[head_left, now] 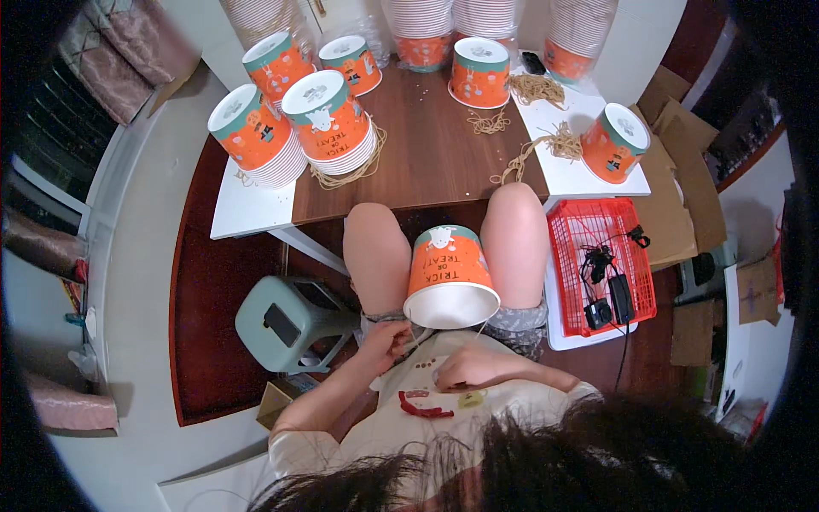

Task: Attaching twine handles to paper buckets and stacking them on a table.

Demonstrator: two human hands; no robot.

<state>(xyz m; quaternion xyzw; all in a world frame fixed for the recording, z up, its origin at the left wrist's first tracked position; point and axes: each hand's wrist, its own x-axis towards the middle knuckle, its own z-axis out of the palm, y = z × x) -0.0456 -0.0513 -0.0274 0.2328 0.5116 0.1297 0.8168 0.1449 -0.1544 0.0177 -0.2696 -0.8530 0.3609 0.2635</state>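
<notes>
Bucket: an orange paper bucket [450,275] lies between the person's knees, open end toward the body.
Left hand: the left hand [388,340] is curled — it pinches a thin string [415,339] just below the bucket's rim.
Right hand: the right hand [465,367] rests closed against the shirt; I cannot tell what it holds.
Table: more orange buckets [328,115] and string piles [537,87] sit on the brown table [426,162].
Side: a red basket [601,256] with black chargers — right of the knees.
Floor: a green stool [290,322] stands on the left.

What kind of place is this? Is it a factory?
Probably a room at home used for craft piecework, not a factory: stacked orange paper buckets and loose string bundles cover a small wooden table, with flattened cardboard boxes on the floor.
</notes>
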